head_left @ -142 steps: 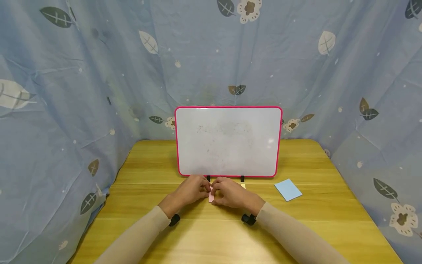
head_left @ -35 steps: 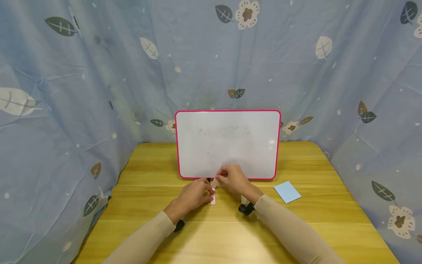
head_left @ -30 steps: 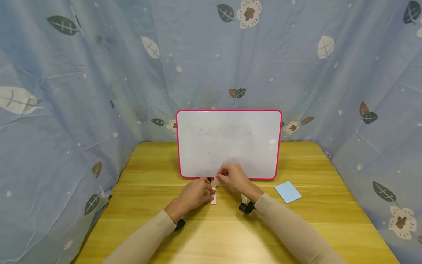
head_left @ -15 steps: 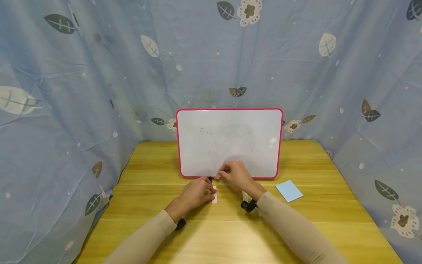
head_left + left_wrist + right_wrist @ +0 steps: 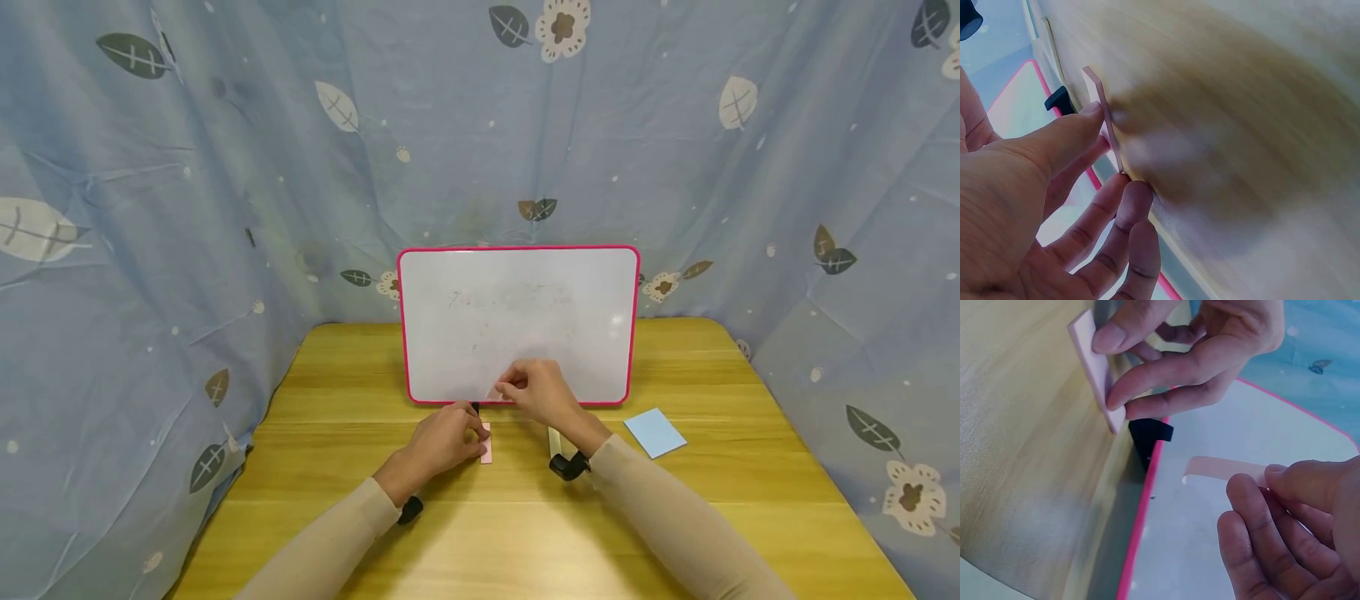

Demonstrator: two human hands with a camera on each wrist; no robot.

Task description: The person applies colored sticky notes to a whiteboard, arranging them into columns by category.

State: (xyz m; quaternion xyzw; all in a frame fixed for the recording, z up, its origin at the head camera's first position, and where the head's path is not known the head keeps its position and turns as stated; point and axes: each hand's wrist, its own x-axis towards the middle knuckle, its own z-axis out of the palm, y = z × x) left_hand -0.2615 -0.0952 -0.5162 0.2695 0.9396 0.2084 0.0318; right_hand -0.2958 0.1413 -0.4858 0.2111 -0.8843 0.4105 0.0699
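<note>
My left hand (image 5: 441, 440) holds a narrow pink sticky-note pad (image 5: 487, 451) on the table, just in front of the whiteboard (image 5: 517, 321). In the right wrist view its thumb lies on the face of the pad (image 5: 1093, 370), and its fingertips touch the far end. Between thumb and index finger, my right hand (image 5: 536, 392) pinches one thin pink sticky note (image 5: 1219, 467) by one end. The note's free end curls slightly. It is in front of the whiteboard's lower edge; whether it touches the board I cannot tell.
A blue square sticky-note pad (image 5: 655, 432) lies to the right. A pale yellow narrow pad (image 5: 555, 442) lies partly under my right wrist. The pink-framed whiteboard stands on black feet (image 5: 1145, 439). Patterned blue curtain (image 5: 465, 125) surrounds the table.
Both hands were together at the pink pad earlier. My right hand has lifted one note off it and moved up to the whiteboard's lower edge. My left hand stays on the pad.
</note>
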